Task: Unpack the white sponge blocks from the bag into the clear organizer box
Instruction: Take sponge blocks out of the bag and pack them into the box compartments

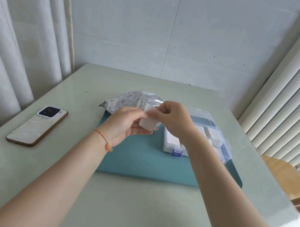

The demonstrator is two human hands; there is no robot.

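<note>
Above the teal mat (143, 163), the left hand (128, 123) cradles a white sponge block (148, 122) while the right hand (172, 117) pinches its top. Best carried right, level, and lowered into the clear organizer box (225, 145), beside blocks already there.

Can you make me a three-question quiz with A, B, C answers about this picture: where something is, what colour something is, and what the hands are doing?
1. Where does the phone lie?
A. on the table, left of the mat
B. inside the box
C. on the bag

2. What colour is the mat?
A. red
B. teal
C. yellow

3. What are the hands doing?
A. both resting flat on the table
B. both holding one white sponge block
C. closing the box lid

Answers: 1 A, it lies on the table beside the mat. 2 B, the mat under the clear organizer box is teal. 3 B, the left hand and right hand grip the white sponge block before the bag.
</note>
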